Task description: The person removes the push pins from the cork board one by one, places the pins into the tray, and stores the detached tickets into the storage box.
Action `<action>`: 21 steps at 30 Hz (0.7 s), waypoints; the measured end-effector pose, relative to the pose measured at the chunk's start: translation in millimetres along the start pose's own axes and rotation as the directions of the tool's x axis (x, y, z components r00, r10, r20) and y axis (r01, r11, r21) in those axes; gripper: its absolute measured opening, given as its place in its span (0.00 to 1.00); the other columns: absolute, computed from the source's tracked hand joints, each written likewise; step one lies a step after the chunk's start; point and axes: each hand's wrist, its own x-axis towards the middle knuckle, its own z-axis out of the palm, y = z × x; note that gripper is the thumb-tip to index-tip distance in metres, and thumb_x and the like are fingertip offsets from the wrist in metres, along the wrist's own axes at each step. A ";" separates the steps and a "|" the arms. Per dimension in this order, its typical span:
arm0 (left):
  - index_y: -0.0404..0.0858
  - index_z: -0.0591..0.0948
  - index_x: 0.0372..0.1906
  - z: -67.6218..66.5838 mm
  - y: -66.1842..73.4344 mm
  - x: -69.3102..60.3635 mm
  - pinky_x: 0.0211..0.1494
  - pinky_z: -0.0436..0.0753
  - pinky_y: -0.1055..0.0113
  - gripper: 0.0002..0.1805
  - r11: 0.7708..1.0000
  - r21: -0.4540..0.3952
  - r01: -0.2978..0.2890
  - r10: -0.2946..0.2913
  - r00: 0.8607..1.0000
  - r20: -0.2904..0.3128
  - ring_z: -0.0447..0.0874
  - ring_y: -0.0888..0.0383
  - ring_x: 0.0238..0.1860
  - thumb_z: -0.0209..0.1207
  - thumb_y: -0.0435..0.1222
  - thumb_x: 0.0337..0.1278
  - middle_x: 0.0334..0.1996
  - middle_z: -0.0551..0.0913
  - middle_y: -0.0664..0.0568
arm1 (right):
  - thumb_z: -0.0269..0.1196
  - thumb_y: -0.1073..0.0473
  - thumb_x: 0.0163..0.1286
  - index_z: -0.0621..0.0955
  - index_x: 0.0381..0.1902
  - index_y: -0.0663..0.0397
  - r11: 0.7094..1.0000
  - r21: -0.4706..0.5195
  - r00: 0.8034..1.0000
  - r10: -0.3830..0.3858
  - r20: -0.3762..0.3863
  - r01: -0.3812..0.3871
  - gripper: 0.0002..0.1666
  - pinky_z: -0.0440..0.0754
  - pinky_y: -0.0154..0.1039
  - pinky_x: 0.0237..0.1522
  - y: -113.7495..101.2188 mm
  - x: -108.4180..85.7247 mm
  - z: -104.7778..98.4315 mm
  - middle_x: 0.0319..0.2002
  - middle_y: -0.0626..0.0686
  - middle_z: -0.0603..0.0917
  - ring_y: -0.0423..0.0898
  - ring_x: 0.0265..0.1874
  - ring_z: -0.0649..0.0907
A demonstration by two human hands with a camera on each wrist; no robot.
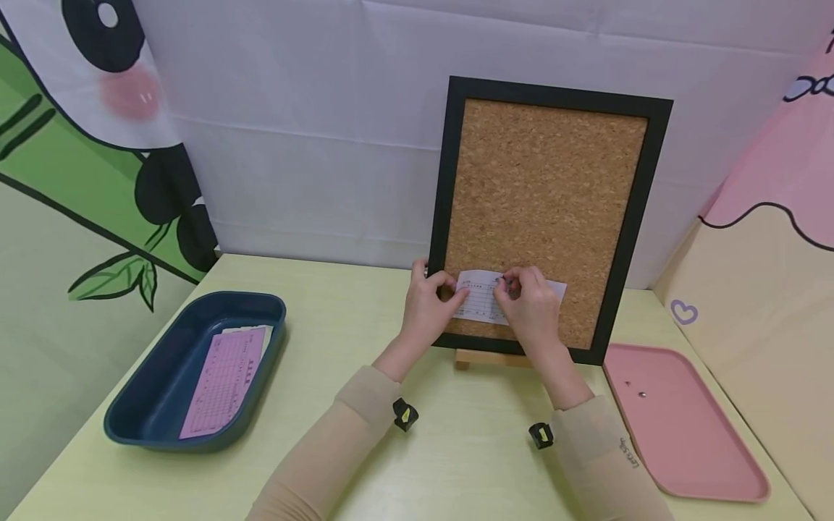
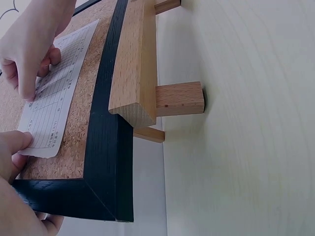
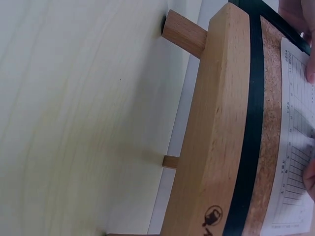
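Note:
A black-framed corkboard (image 1: 547, 195) leans on a wooden stand (image 2: 133, 64). A white printed form slip (image 1: 481, 298) with ruled lines lies against the lower part of the cork. At its left end my left hand (image 1: 426, 304) pinches the slip with thumb and forefinger, while other fingers reach behind the frame's edge. My right hand (image 1: 533, 307) is at the slip's upper middle, thumb and forefinger brought together. A small dark pin-like thing shows at those fingertips; its shape is mostly hidden. In the right wrist view, the slip (image 3: 290, 147) partly leaves the picture.
To the left stands a dark blue basin (image 1: 140, 412) holding pink printed sheets (image 1: 224, 380). A pink tray (image 1: 704, 434) lies at the right, with two tiny metallic pieces (image 1: 642, 394) on it. White cloth (image 1: 313, 145) hangs behind the table (image 1: 417, 470).

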 end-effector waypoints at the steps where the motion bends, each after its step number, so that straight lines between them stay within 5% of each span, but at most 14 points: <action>1: 0.39 0.80 0.27 0.0 0.1 -0.1 0.55 0.77 0.58 0.10 1.000 0.003 0.000 0.000 1.000 -0.001 0.72 0.47 0.53 0.68 0.40 0.51 0.58 0.64 0.41 | 0.66 0.70 0.54 0.78 0.30 0.65 1.000 0.006 1.000 -0.003 -0.002 0.003 0.06 0.74 0.38 0.18 0.4 -0.2 -0.1 0.23 0.57 0.76 0.47 0.19 0.77; 21: 0.38 0.80 0.27 1.2 1.1 -0.7 0.56 0.77 0.56 0.09 1.000 0.009 -0.001 0.002 1.000 -0.017 0.72 0.45 0.53 0.67 0.39 0.52 0.59 0.65 0.39 | 0.66 0.66 0.57 0.79 0.32 0.65 1.000 0.008 1.000 0.019 0.014 -0.019 0.08 0.73 0.38 0.19 0.1 -1.1 -0.9 0.23 0.56 0.75 0.47 0.18 0.75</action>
